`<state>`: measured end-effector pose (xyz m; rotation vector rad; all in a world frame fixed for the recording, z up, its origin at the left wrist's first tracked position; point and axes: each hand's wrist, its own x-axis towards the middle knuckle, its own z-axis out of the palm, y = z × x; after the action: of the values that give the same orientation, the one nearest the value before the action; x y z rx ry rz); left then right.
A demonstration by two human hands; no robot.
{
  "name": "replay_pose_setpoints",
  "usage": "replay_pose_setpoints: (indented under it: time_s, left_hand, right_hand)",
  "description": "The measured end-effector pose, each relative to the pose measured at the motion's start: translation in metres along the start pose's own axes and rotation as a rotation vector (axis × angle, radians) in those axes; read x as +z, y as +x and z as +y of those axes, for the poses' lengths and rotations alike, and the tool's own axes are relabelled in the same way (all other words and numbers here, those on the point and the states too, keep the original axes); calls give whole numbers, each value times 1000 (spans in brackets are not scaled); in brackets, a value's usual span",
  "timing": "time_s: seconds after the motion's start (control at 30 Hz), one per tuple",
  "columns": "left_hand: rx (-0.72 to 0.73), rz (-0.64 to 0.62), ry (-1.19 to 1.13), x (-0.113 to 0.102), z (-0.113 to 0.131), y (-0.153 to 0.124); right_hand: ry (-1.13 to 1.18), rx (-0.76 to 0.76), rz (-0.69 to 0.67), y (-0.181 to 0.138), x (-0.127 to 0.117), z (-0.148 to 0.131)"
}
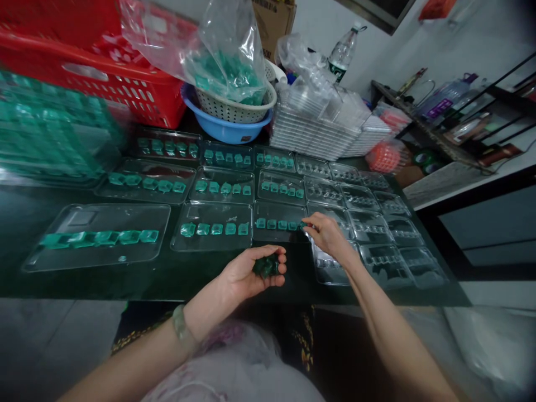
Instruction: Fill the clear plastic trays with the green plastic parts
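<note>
"What are your hands doing?"

"My left hand point(242, 277) lies palm up at the lower centre of the frame, fingers curled around several small, dark-green, translucent pieces point(265, 267). My right hand point(330, 234), right of centre, pinches a squarish green translucent block point(302, 225) at the right end of a row of four others in a shallow, transparent plastic tray point(276, 212). Whether that block is seated, I can't tell."

"Why like that?"

"I'd judge the cupped palm keeps the loose pieces from spilling, while a fingertip pinch suits something so small. The similar trays point(209, 244) lie close together, probably so each row stays within reach."

"How do the blocks look?"

"Sea-green and glassy, with paler faces catching light. Those in my palm look darker, perhaps from shadow. A transparent plastic bag point(228, 33) at the upper centre shows the same green."
</note>
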<state>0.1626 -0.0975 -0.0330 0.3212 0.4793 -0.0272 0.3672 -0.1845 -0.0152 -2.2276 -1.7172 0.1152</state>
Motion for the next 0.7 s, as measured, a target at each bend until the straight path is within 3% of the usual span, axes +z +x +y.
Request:
replay_pose_setpoints:
  time_s: [0.4,0.7]
  left_hand:
    - [113,15,182,9,0,6]
    - [122,68,249,18,-2,15]
  right_hand:
    - [250,29,102,-6,14,18]
    - [174,-85,33,-1,9,15]
